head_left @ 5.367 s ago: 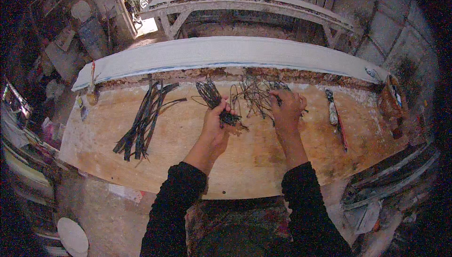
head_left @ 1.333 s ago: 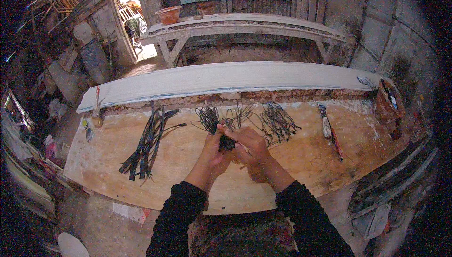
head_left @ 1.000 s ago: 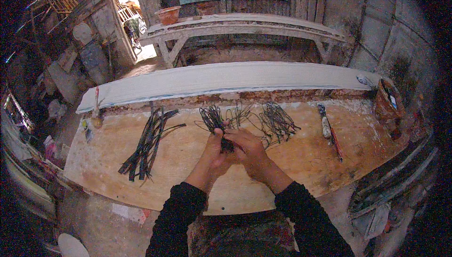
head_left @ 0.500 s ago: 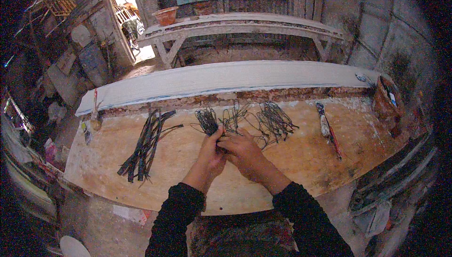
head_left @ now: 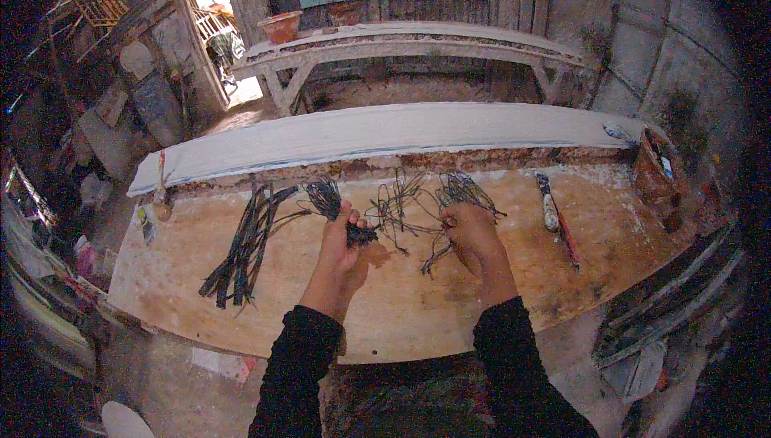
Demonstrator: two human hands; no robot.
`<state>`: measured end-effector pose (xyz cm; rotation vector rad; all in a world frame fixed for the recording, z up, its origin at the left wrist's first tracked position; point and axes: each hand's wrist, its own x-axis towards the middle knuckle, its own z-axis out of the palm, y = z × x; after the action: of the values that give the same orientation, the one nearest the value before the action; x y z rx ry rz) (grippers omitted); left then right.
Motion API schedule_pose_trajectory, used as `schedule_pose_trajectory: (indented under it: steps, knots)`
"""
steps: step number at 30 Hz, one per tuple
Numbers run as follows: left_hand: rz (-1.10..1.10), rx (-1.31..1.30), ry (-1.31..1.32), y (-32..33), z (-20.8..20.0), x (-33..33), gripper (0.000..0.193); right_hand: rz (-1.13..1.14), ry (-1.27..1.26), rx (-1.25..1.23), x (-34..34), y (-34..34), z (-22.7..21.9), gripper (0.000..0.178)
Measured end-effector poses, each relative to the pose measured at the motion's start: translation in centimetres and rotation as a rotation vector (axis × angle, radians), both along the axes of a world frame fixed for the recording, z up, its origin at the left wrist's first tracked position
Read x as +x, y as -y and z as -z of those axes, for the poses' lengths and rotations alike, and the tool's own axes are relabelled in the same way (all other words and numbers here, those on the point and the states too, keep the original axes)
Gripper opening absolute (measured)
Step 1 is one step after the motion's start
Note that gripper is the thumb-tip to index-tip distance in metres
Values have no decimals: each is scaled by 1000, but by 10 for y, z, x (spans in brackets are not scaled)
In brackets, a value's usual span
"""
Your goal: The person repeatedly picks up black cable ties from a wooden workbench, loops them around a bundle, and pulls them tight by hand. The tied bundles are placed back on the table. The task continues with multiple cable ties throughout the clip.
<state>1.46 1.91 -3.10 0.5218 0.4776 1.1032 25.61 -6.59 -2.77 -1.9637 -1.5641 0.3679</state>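
Note:
A bundle of thin black looped cords is gripped in my left hand, its loops standing out above the fist and its ends poking out by the fingers on the right. My right hand is over a loose pile of similar black cords, fingers curled down and pinched on them; the fingertips are partly hidden. Between the hands lies a thinner tangle of black cords. Left of my left hand, several flat black strips rest in a heap on the wooden tabletop.
A brush-like tool and a red stick lie at the right, near a brown pot. A long white-topped ledge borders the table's far side. Behind it stands a bench with an orange pot.
My hands have parted. The left moved slightly left with the cord bundle, while the right moved right onto the loose cord pile.

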Motion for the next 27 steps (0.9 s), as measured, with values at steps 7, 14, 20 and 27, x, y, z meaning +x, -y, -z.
schedule_pose_trajectory:
  steps: [7,14,20,27]
  knots:
    - [0,-52,-11,1,2,-1,17,179,46,-140,-4,1,-12,22]
    - [117,-83,-57,12,-3,9,13,-11,-101,242,-12,2,-37,13]
    - [217,481,-408,26,5,6,16,-267,-154,673,-40,-5,-35,14]
    - [420,291,-431,63,-34,19,29,-303,-135,602,-66,3,-39,20]
